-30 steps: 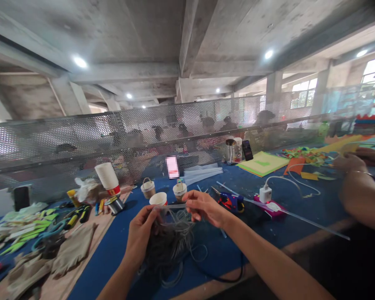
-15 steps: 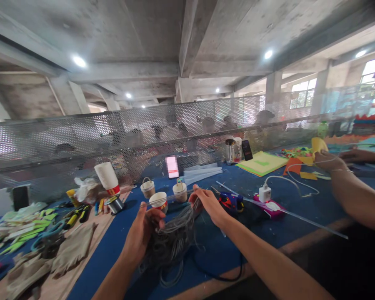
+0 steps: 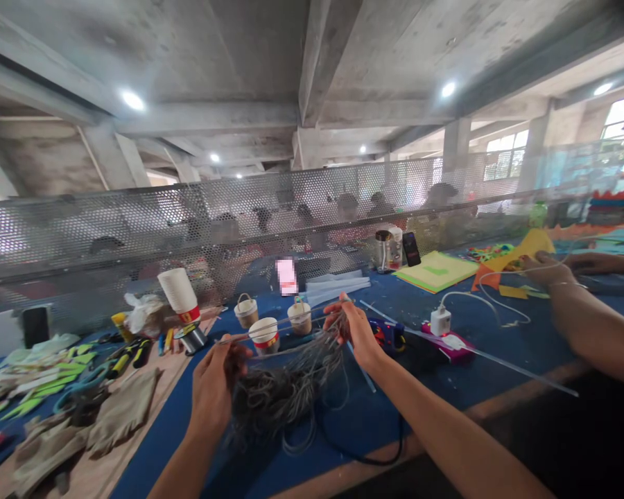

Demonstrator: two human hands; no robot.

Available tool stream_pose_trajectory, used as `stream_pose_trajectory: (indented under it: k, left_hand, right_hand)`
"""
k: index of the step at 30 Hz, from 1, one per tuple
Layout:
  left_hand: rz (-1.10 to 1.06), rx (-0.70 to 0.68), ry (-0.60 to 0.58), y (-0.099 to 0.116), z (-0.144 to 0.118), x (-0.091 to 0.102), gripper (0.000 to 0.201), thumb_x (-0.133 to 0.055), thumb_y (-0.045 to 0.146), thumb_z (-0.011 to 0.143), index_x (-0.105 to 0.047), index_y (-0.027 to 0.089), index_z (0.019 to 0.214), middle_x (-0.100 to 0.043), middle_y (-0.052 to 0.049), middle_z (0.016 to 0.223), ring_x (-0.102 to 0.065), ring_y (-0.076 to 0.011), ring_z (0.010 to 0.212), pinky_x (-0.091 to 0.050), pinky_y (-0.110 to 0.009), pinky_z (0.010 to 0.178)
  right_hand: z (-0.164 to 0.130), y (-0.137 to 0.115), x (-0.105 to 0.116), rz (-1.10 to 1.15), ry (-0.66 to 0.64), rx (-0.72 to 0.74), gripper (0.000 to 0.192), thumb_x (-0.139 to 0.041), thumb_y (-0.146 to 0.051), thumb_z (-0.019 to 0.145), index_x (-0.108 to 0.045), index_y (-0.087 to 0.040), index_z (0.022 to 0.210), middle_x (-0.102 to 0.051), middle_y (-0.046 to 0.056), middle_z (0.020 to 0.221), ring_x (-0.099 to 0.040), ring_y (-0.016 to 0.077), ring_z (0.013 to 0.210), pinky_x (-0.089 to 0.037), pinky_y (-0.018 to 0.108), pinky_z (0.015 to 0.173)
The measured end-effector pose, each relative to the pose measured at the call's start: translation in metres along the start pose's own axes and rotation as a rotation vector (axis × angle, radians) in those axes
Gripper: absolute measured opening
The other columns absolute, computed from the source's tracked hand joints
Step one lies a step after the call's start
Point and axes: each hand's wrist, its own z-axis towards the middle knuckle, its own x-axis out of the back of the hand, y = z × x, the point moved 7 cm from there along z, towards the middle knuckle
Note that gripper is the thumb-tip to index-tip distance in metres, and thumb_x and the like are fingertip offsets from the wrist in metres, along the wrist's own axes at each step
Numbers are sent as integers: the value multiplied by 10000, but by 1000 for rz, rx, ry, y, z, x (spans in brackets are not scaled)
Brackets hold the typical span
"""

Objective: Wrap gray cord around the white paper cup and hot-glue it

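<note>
One loose, tangled bundle of thin grey cord point(image 3: 281, 395) sits at the near middle of the blue tabletop point(image 3: 166, 416), its soft loops curling over one another and its right side gathered up. The left hand point(image 3: 213, 384) pinches strands between thumb and curled fingers; the right hand point(image 3: 358, 333) closes narrowly around the gathered cord, and a few strands run nearly straight between the two hands. Just beyond them stands a smooth paper cup point(image 3: 264, 339) with a red band, and farther off two small round buckets point(image 3: 299, 317) with arched handles. To the right lie a blue gun-shaped tool point(image 3: 390, 336), a glossy magenta box point(image 3: 455, 352) under a white plug, and a slim translucent rod point(image 3: 525, 374). Far right, a co-worker's hand point(image 3: 548, 272) is at a bent yellow sheet point(image 3: 535, 242). On the left are knitted gloves point(image 3: 125, 412) and a leaning stack of paper cups point(image 3: 178, 294). A perforated metal partition point(image 3: 291, 215) spans the far side.
</note>
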Motion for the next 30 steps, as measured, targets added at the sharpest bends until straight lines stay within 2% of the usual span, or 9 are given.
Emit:
stream_pose_trajectory:
  k: [5,8,12,14,18,20,23,25,30]
  left_hand:
    - [-41,-12,102,-3,7,14,289,-709,410,728,-684,185,907,-672,32,644,-527,-89,487,-380,-177,453]
    - [15,28,21,-7,5,4,344,-759,401,681,-692,186,940,-685,22,678,-542,-94,506,-400,-184,478]
    - [152,42,-263,-7,-10,-28,359,-790,382,677,-712,168,955,-729,-41,862,-610,-135,666,-456,-209,594]
    - [186,12,-320,-5,-16,-36,358,-794,360,681,-716,173,976,-733,-60,931,-637,-174,788,-476,-230,680]
    - [145,22,-352,-4,-22,-39,310,-743,370,736,-719,171,972,-726,-58,880,-621,-168,719,-474,-242,656]
    - [134,29,-343,-5,-21,-37,291,-724,395,750,-728,165,929,-719,-52,805,-603,-160,665,-458,-230,611]
    - [144,19,-323,-6,-20,-35,282,-725,423,741,-739,164,853,-697,-33,701,-573,-146,612,-432,-214,578]
    - [167,-16,-340,-6,-20,-36,269,-716,424,753,-738,165,824,-677,-18,659,-540,-128,572,-416,-209,570]
    - [308,-121,-368,-5,-22,-42,258,-701,420,763,-736,172,827,-637,4,581,-507,-128,505,-389,-216,521]
  right_hand:
    - [3,-6,17,30,161,104,532,-495,-673,829,-666,-170,837,-681,45,750,-463,101,460,-353,232,434]
    - [2,-13,17,24,159,147,452,-569,-632,809,-660,-191,847,-682,32,828,-503,111,550,-411,233,512]
    - [-5,-15,-6,-55,-62,108,445,-553,-618,829,-671,-190,864,-673,39,834,-536,129,597,-434,247,549]
    - [-9,-14,-16,-103,-150,79,410,-532,-571,858,-671,-184,854,-666,35,786,-522,127,568,-414,248,524]
    - [-15,-22,-23,-316,-218,155,169,-525,-257,845,-678,-201,893,-684,22,846,-582,164,741,-449,284,697]
    - [-21,-31,-30,-443,-320,235,249,-523,-141,772,-701,-223,926,-690,23,999,-579,207,980,-407,346,916]
    - [-34,-35,-49,-415,-612,229,359,-532,-145,760,-700,-255,1058,-630,13,1229,-477,243,1220,-293,404,1067]
    - [-41,-32,-57,-287,-734,139,361,-529,-231,825,-655,-256,1162,-603,20,1281,-472,241,1242,-322,404,1052]
    - [-41,-8,-60,-271,-607,16,374,-624,-470,841,-641,-217,1116,-663,49,1093,-603,182,918,-459,299,809]
